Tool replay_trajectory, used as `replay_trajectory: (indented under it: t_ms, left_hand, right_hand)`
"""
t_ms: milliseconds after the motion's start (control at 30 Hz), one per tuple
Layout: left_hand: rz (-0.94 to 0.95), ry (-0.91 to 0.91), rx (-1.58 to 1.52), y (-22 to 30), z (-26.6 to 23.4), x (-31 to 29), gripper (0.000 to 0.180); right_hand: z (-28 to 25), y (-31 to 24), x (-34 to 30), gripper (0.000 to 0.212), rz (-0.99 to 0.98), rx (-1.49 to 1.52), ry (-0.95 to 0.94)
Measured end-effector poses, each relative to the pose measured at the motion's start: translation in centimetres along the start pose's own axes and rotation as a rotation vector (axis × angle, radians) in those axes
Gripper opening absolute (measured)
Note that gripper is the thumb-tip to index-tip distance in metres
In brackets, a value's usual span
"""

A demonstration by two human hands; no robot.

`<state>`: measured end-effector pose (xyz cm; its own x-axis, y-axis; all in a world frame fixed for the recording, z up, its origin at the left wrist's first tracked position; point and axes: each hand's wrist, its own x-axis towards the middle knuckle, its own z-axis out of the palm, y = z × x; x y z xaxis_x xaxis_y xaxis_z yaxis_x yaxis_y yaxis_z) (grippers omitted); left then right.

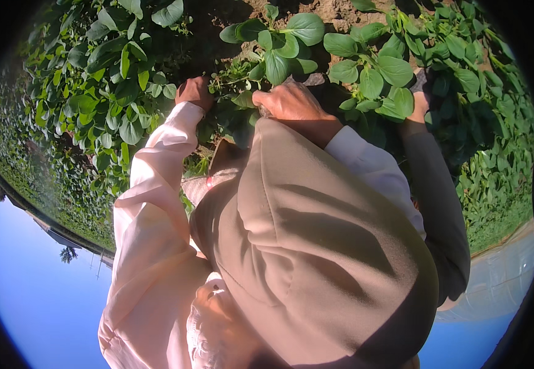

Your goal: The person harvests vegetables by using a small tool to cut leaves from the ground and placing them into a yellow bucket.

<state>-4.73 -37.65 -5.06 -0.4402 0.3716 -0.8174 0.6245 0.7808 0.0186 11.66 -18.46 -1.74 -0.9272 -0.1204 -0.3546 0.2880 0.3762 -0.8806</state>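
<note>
My left hand (195, 92), at the end of a pale pink sleeve, reaches down among low weedy greens (233, 75). Its fingers are hidden in shade and leaves. To the right, my right hand (299, 109) is curled closed close to the ground. A small greyish end of something shows under its thumb side, and a dark grey flat piece (310, 79) beyond the knuckles; I cannot make out what it holds. Just beyond this hand stands a leafy green plant (278, 49) with rounded leaves. Another such plant (374, 69) grows to its right.
Brown cloth over a bent knee (316, 246) fills the lower middle. At right, a grey-brown clothed limb (433, 178) ends in bare skin among leaves; arm or leg I cannot tell. Dense greens (104, 86) grow at left, bare soil (334, 12) at the top.
</note>
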Motion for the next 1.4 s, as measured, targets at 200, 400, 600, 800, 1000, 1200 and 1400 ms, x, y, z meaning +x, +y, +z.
replay_trajectory:
  t_ms: [200, 400, 600, 800, 1000, 1200, 1400]
  left_hand:
    - [-0.058, 0.115, -0.191, -1.4, 2.4, 1.6, 0.033]
    - [0.318, 0.169, -0.246, -0.3, 1.5, -0.5, 0.057]
    - [0.175, 0.487, -1.114, -3.9, 1.6, 3.9, 0.034]
    - [-0.387, 0.722, -0.999, -13.4, -1.1, 5.5, 0.039]
    - [0.194, 0.785, -0.715, -7.7, -2.2, 4.0, 0.028]
    - [0.175, 0.728, -0.325, -0.4, -5.9, 5.7, 0.056]
    - [0.141, 0.544, -0.005, -1.7, -6.6, 11.9, 0.051]
  right_hand:
    - [1.5, 0.8, 0.4, 0.023, 0.057, 0.005, 0.046]
    - [-0.5, 0.5, 0.2, 0.018, 0.104, 0.091, 0.038]
    - [-3.2, -0.9, 0.8, 0.019, 0.131, 0.245, 0.143]
    - [-1.9, -1.6, 2.4, 0.018, 0.130, 0.133, 0.402]
    - [-1.3, -0.9, 3.3, 0.021, 0.131, 0.102, 0.459]
    - [-1.4, -1.2, 2.6, 0.017, 0.176, 0.132, 0.484]
    - [-1.3, -1.0, 2.6, 0.019, 0.125, 0.101, 0.551]
